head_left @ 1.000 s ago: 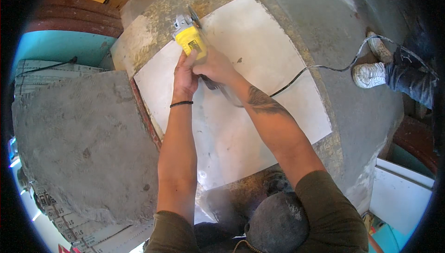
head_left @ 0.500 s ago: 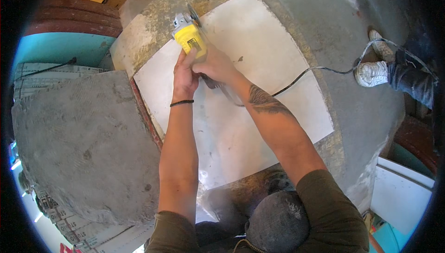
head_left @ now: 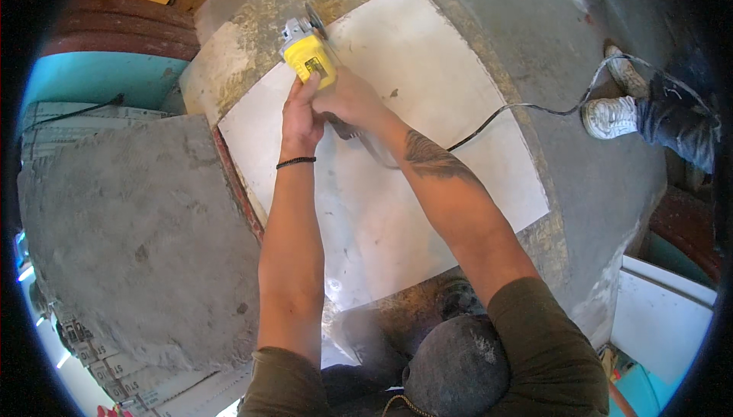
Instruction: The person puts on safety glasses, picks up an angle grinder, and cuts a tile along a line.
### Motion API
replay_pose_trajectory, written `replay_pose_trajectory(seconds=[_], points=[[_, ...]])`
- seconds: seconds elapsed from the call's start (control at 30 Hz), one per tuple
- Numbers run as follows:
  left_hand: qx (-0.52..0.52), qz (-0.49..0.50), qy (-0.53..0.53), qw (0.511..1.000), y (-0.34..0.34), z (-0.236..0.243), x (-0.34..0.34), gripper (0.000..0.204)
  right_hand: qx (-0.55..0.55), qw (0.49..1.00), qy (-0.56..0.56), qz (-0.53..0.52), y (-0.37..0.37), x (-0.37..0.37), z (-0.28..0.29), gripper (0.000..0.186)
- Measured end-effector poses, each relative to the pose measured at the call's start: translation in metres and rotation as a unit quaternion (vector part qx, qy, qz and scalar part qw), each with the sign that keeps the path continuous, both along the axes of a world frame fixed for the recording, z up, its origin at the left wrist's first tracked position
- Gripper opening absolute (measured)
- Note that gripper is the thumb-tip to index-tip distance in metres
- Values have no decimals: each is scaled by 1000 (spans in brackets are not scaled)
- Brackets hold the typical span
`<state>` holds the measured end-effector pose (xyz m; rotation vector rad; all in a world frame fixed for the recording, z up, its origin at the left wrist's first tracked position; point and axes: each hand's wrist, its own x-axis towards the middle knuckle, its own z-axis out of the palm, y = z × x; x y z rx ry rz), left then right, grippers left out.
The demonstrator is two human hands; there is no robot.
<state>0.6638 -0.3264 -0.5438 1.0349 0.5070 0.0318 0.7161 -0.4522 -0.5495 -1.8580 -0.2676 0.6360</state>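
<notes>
Both of my hands are wrapped round a yellow angle grinder (head_left: 309, 58) with a grey metal head. Its dark cutting disc (head_left: 317, 21) stands on edge at the far left rim of a large white tile (head_left: 435, 50). My left hand (head_left: 300, 115) grips the body from the left, thumb along the yellow housing. Behind it, my right hand (head_left: 353, 100) closes over the dark rear part. A power cord (head_left: 489, 121) runs from the grinder over the tile to the right. Whether the disc touches the tile, I cannot tell.
A rough grey slab (head_left: 145, 241) on packed boxes lies at the left, beside a turquoise panel (head_left: 107, 77). At the right, another person's white shoes (head_left: 611, 117) stand near the cord. A white panel (head_left: 657, 314) leans at the lower right. My knee (head_left: 458, 367) is near the tile.
The grinder and both hands have shifted very slightly left and away from me along the tile's rim. My grip looks the same.
</notes>
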Motion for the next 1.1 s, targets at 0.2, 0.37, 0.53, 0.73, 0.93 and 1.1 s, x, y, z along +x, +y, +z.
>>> replay_pose_trajectory(seconds=[0.2, 0.37, 0.53, 0.73, 0.93, 1.1], points=[[5, 13, 4, 1000, -9, 2, -7, 57, 16, 1000, -24, -5, -7, -7, -4, 77], [6, 0, 6, 1000, -13, 5, -12, 56, 18, 999, -41, 5, -12, -11, -10, 74], [14, 9, 2, 1000, -9, 1, -19, 52, 17, 999, -38, 17, -11, -18, -7, 70], [7, 2, -2, 1000, -19, 4, -12, 49, 26, 999, -38, -1, -12, -9, -22, 78], [18, 4, 15, 1000, -12, 11, -14, 46, 7, 1000, -22, 19, -9, -12, -5, 73], [26, 0, 42, 999, -14, 14, -10, 46, 5, 1000, -29, 0, -9, -7, -7, 78]])
